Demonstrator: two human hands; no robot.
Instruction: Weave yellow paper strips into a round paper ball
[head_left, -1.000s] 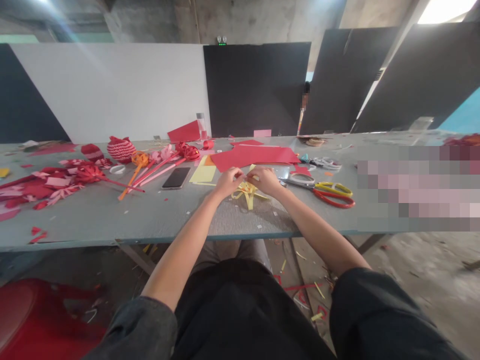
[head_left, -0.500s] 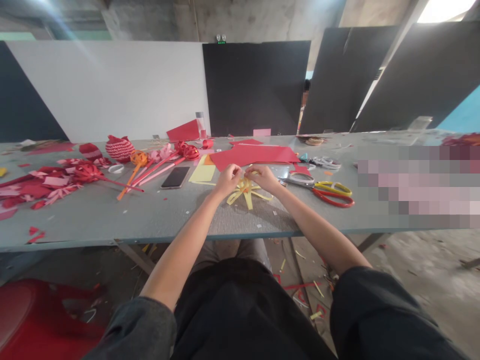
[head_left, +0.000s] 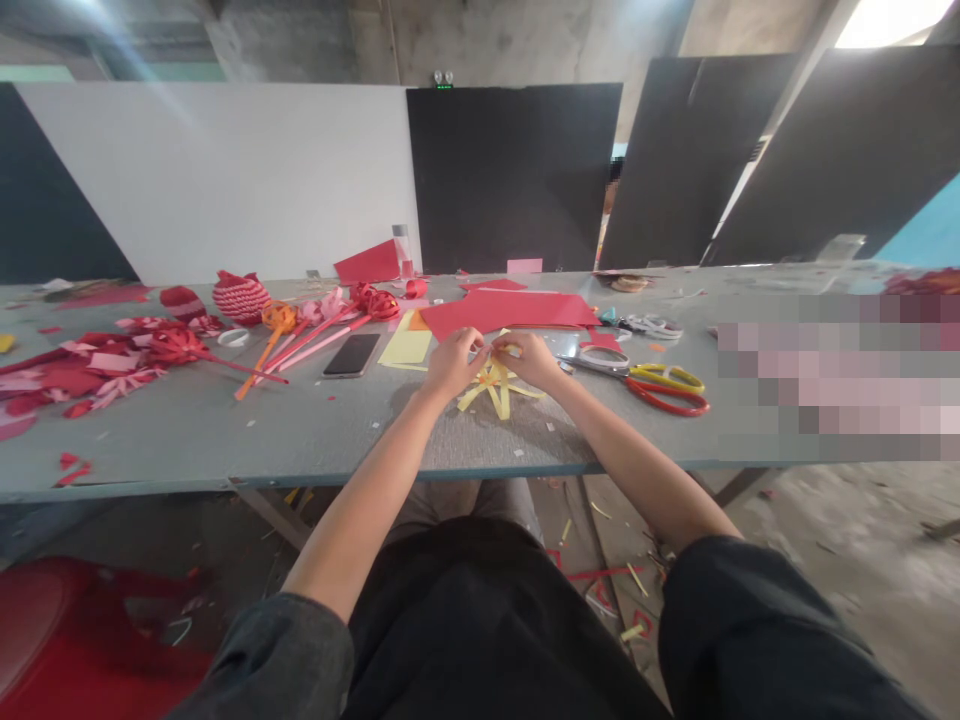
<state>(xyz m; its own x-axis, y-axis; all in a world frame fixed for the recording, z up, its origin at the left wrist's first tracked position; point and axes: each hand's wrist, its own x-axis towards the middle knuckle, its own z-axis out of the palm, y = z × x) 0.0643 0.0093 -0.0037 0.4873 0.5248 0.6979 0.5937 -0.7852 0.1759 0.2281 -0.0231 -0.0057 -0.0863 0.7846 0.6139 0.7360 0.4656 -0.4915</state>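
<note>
A star-like cluster of yellow paper strips (head_left: pixel 501 400) spreads just above the table in front of me. My left hand (head_left: pixel 456 360) is closed at its upper left, thumb and fingers pinched at a strip. On the upper right, my right hand (head_left: pixel 523 356) pinches a yellow strip that bends up between the two hands. The fingertips nearly meet, and the exact spot they grip is partly hidden. Beyond the hands lie red paper sheets (head_left: pixel 510 309). Yellow paper (head_left: pixel 406 345) rests left of them, near a dark phone (head_left: pixel 352 355).
Scissors with red and yellow handles (head_left: pixel 666 388) lie to the right, with more scissors (head_left: pixel 651 325) behind. Paper flowers on sticks (head_left: pixel 315 335) and a heap of red and pink paper pieces (head_left: pixel 82 370) cover the left. A red stool (head_left: pixel 60 630) stands at lower left.
The yellow strips have shifted and turned slightly, with the front ones hanging a little differently. Both hands stay in nearly the same place, still pinching.
</note>
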